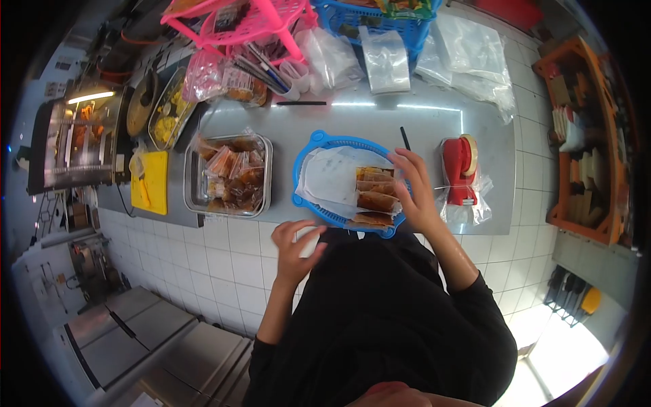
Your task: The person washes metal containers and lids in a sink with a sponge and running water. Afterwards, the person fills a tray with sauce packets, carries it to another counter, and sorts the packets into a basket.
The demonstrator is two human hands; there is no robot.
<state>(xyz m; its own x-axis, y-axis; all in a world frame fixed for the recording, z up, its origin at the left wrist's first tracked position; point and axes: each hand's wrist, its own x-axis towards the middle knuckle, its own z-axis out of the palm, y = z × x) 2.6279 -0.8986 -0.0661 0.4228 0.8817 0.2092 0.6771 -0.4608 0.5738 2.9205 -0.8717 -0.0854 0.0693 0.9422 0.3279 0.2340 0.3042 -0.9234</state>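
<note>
A blue plastic basket (316, 139) lined with white paper (330, 175) stands at the front edge of the steel table. Along its right side several small clear packets of brown sauce (377, 200) are stacked in a row. My right hand (415, 191) is at the basket's right rim beside these packets, fingers apart; whether the fingertips touch them I cannot tell. Off the table's front edge, left of and below the basket, my left hand (295, 249) hovers with fingers spread, holding nothing. Left of the basket, a metal tray (269, 178) holds more brown sauce packets (234, 173).
A red tape dispenser (461, 169) stands on the right of the table. Black pens lie near the basket and farther back. Behind are a pink rack (271, 27), a blue crate (413, 42) and plastic bags (468, 54). A yellow cutting board (150, 183) lies at left.
</note>
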